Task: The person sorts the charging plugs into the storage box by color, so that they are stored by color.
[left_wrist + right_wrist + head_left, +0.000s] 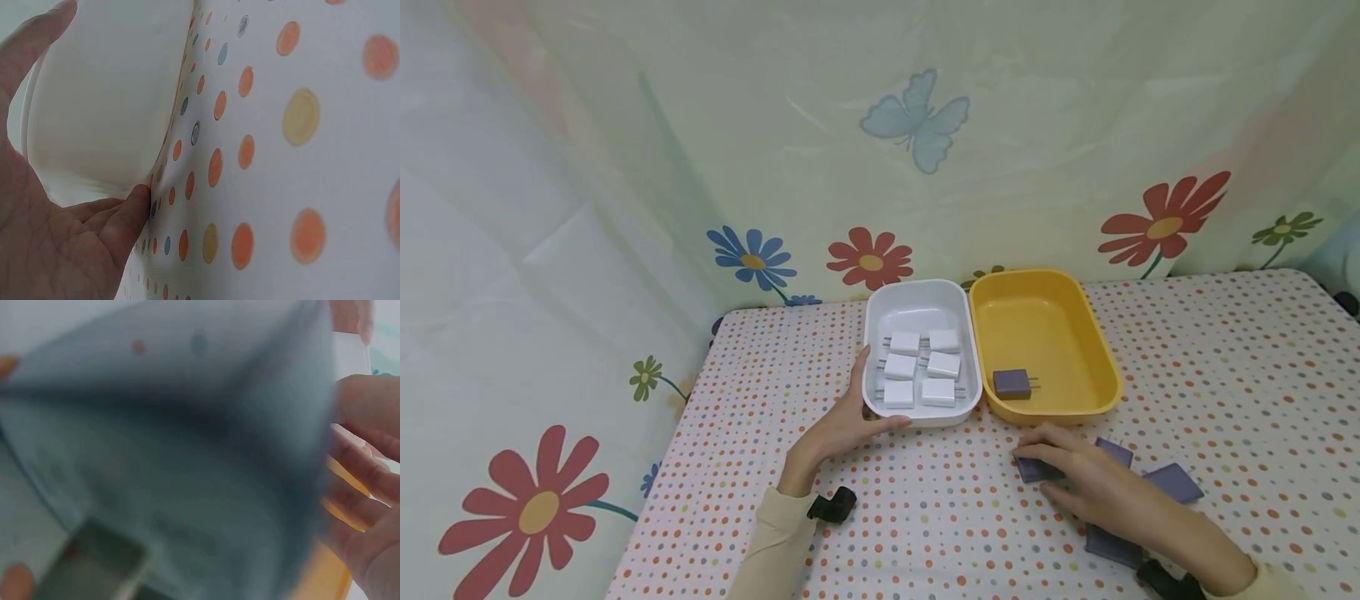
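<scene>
Near the dotted table's [962, 517] far edge, my left hand [841, 427] rests spread against the white tray's [917, 307] near-left corner. My right hand [1093, 479] pinches a plug [1036, 471] just off the yellow tray's [1037, 333] near edge: picking up, I'd judge, next needing a lift over that rim.

Head view: light was soft, even, somewhat muted; backdrop [1015, 208] carried faint sheen along folds, front wall of yellow tray [1052, 418] looked darker; dotted desk [940, 517] read crisp

Left wrist: near desk was bright, wall of white tray [106, 106] sat in greyer shade

Right wrist: grey shape [169, 462] was dim, heavily blurred; dark block [90, 562] was out of focus; right margin was brighter, fingers [372, 403] clearer
</scene>
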`<control>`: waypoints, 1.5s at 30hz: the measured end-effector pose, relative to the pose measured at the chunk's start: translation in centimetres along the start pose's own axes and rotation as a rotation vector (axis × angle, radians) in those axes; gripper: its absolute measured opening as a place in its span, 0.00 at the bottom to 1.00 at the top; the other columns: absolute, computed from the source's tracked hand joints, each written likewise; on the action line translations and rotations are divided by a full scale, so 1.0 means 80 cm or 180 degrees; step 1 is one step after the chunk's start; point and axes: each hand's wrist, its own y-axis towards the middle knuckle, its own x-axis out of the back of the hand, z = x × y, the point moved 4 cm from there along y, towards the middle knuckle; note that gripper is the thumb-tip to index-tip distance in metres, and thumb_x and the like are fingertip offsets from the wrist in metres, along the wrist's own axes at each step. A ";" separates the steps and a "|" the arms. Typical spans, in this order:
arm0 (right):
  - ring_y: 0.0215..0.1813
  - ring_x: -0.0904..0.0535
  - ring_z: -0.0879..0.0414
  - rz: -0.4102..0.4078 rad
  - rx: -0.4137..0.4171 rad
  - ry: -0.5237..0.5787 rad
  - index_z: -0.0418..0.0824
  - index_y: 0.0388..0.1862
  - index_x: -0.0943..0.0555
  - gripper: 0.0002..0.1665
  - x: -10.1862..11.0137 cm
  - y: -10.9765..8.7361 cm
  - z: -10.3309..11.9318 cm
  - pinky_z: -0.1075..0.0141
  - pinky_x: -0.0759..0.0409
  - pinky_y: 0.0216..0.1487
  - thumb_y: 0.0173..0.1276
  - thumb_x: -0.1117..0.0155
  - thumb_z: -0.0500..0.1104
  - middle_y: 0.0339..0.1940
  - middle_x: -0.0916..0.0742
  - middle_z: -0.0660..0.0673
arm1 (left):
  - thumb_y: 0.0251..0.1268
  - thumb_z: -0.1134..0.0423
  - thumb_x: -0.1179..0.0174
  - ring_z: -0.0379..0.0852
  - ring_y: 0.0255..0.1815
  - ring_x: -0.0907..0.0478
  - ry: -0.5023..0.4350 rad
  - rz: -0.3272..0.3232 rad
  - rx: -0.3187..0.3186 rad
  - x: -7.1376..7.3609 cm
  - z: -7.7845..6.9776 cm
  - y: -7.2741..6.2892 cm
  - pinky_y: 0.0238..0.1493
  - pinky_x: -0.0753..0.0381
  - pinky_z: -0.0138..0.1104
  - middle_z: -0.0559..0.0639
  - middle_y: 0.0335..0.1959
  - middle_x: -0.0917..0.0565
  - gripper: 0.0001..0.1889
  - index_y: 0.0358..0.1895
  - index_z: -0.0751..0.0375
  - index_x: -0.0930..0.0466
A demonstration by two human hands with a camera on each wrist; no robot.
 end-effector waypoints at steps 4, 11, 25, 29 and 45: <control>0.57 0.18 0.49 0.0015 0.0022 0.0006 0.39 0.58 0.14 0.29 -0.003 -0.001 -0.002 0.54 0.15 0.53 0.56 0.19 0.30 0.56 0.18 0.50 | 0.65 0.51 0.24 0.53 0.84 0.50 -0.0021 0.0002 0.0027 -0.002 0.001 -0.001 0.79 0.50 0.58 0.50 0.87 0.54 0.67 0.85 0.46 0.77; 0.58 0.18 0.47 0.0026 -0.0022 0.0066 0.38 0.59 0.15 0.30 -0.002 0.002 -0.005 0.51 0.16 0.54 0.56 0.20 0.28 0.56 0.17 0.48 | 0.63 0.51 0.23 0.50 0.85 0.52 -0.0027 -0.0035 0.0055 -0.001 0.003 -0.001 0.80 0.53 0.56 0.48 0.87 0.54 0.68 0.85 0.45 0.78; 0.53 0.18 0.55 0.0274 -0.0091 0.0338 0.42 0.56 0.15 0.26 0.009 -0.001 -0.007 0.57 0.15 0.49 0.58 0.18 0.35 0.53 0.17 0.53 | 0.63 0.52 0.23 0.48 0.85 0.54 -0.0030 -0.0024 0.0015 -0.001 0.001 0.001 0.81 0.54 0.55 0.46 0.87 0.55 0.68 0.85 0.45 0.78; 0.50 0.21 0.63 0.0296 -0.0111 0.0448 0.43 0.59 0.15 0.28 0.032 -0.004 -0.006 0.63 0.16 0.46 0.58 0.17 0.36 0.54 0.17 0.53 | 0.64 0.52 0.24 0.51 0.85 0.54 -0.0029 -0.0020 -0.0005 -0.001 0.000 0.000 0.80 0.53 0.57 0.48 0.87 0.55 0.68 0.85 0.46 0.78; 0.52 0.17 0.42 -0.0391 -0.0305 -0.0054 0.34 0.56 0.14 0.30 0.127 0.047 -0.052 0.47 0.15 0.51 0.53 0.17 0.28 0.53 0.12 0.38 | 0.65 0.53 0.24 0.53 0.85 0.54 -0.0042 -0.0016 -0.0033 -0.002 0.001 0.000 0.80 0.53 0.58 0.50 0.87 0.56 0.67 0.85 0.47 0.77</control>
